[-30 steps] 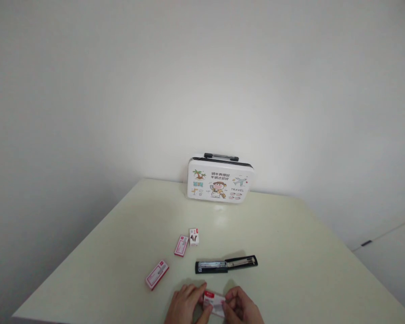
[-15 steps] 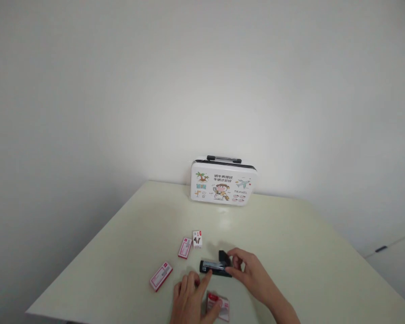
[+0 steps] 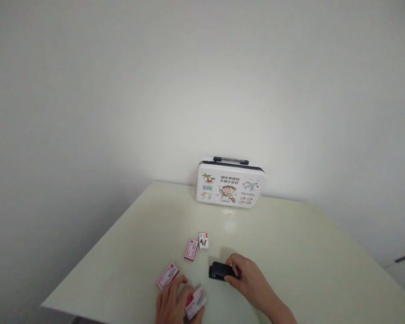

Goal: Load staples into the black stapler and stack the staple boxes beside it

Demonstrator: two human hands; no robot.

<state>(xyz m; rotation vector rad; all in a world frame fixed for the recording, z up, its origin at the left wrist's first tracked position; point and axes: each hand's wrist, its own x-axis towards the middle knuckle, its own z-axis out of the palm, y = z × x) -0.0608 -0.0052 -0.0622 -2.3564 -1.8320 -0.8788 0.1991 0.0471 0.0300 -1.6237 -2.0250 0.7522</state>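
My right hand (image 3: 248,274) has its thumb and fingers closed round the right end of a black stapler (image 3: 219,271), which lies on the table with its top arm folded down. Nearer the front edge, my left hand (image 3: 172,300) grips a small red-and-white staple box (image 3: 196,303) between thumb and fingers. That box is tilted and a little blurred. Just beyond the left fingertips lies another pink-edged staple box (image 3: 168,275).
Farther back stand a red-and-white box (image 3: 191,249) and, beside it, a small white box (image 3: 204,241) with a dark clip-like picture. A white cartoon-printed case (image 3: 230,185) with a black handle leans against the wall. The pale table (image 3: 290,243) reaches that wall.
The stapler's raised top arm has come down in my right hand. My left hand has left the stapler, shifted left and picked up the staple box. The view has turned slightly left.
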